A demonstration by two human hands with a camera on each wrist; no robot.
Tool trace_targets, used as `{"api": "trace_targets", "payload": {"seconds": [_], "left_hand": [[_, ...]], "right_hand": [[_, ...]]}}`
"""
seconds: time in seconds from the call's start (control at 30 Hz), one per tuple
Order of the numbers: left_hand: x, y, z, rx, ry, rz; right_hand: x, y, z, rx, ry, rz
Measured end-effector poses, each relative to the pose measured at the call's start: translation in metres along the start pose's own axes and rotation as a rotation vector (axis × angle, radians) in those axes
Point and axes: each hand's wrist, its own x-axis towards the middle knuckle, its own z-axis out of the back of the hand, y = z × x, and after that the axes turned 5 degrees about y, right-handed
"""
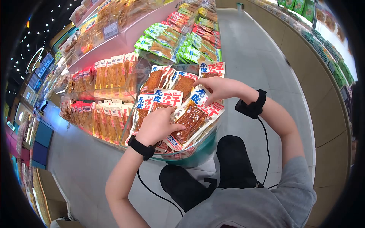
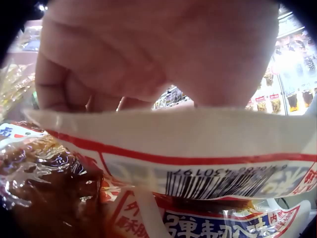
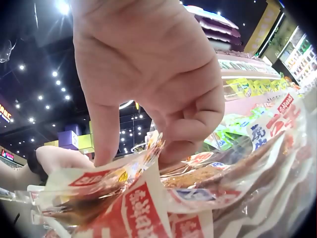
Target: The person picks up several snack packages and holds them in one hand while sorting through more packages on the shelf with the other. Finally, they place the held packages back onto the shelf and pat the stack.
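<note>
White, red and blue packets of brown tofu snack fill a clear bin (image 1: 197, 146). The foremost packet (image 1: 190, 119) leans at a slant on the pile. My right hand (image 1: 220, 89) pinches its upper edge; in the right wrist view the thumb (image 3: 105, 141) stands on one side of the crumpled edge and the curled fingers on the other. At that packet's left side is my left hand (image 1: 157, 123), thumb across its front and the other fingers over a neighbouring packet (image 1: 166, 98). In the left wrist view a packet edge with a barcode (image 2: 215, 182) hides those fingertips, so I cannot tell their grip.
Green snack bags (image 1: 157, 40) lie in the compartment behind the bin. Orange packets (image 1: 114, 74) stand in rows to the left. Grey floor (image 1: 251, 49) stretches away to the right, bordered by a long counter (image 1: 304, 76). Cables (image 1: 267, 144) hang from both wristbands.
</note>
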Motion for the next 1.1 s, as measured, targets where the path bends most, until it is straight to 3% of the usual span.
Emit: {"api": "trace_targets", "payload": {"seconds": [0.03, 0.17, 0.27, 0.3, 0.33, 0.37, 0.43, 0.5, 0.6, 0.63, 0.7, 0.73, 0.77, 0.83, 0.9, 0.97, 1.1], "left_hand": [[0.001, -0.001, 0.002, -0.043, 0.052, 0.049], [0.004, 0.003, 0.004, -0.187, 0.082, 0.06], [0.008, 0.009, 0.011, -0.467, 0.161, 0.119], [0.008, 0.011, 0.012, -0.539, 0.155, 0.148], [0.009, 0.018, 0.012, -0.571, 0.118, 0.124], [0.011, 0.02, 0.015, -0.568, 0.116, 0.123], [0.016, 0.024, 0.021, -0.705, -0.043, 0.088], [0.023, 0.019, 0.034, -0.836, -0.055, 0.155], [0.042, 0.013, 0.039, -0.969, -0.061, 0.122], [0.048, 0.013, 0.038, -0.969, -0.066, 0.125], [0.06, 0.018, 0.031, -0.879, -0.012, 0.085], [0.065, 0.02, 0.026, -0.964, -0.021, 0.042], [0.062, 0.021, 0.027, -0.961, -0.022, 0.044], [0.058, 0.02, 0.028, -0.807, -0.069, 0.056], [0.047, 0.019, 0.025, -0.652, -0.131, 0.037], [0.032, 0.019, 0.02, -0.162, -0.155, -0.072], [0.024, 0.006, 0.008, -0.062, 0.018, -0.114]], "right_hand": [[0.002, -0.012, -0.008, 0.023, -0.107, 0.134], [-0.001, -0.001, 0.005, 0.295, -0.132, -0.051], [0.004, -0.013, 0.004, 0.365, -0.126, -0.078], [0.004, -0.015, 0.004, 0.357, -0.102, -0.118], [0.002, -0.014, 0.001, 0.26, -0.284, -0.057], [0.001, -0.015, 0.003, 0.26, -0.287, -0.054], [-0.002, -0.017, 0.007, 0.431, -0.376, -0.043], [-0.004, -0.009, 0.011, 0.532, -0.358, -0.037], [-0.008, 0.013, 0.013, 0.981, -0.162, -0.185], [-0.005, 0.011, 0.01, 0.98, -0.158, -0.182], [0.008, 0.002, 0.005, 1.259, -0.191, -0.033], [0.011, -0.001, 0.009, 1.333, -0.227, -0.06], [0.015, -0.006, 0.011, 1.335, -0.226, -0.057], [0.021, -0.023, 0.016, 1.261, -0.41, -0.14], [0.024, -0.036, 0.021, 1.205, -0.432, -0.146], [0.03, -0.043, 0.018, 1.141, -0.565, -0.199], [0.039, -0.042, 0.012, 1.08, -0.649, -0.182]]}}
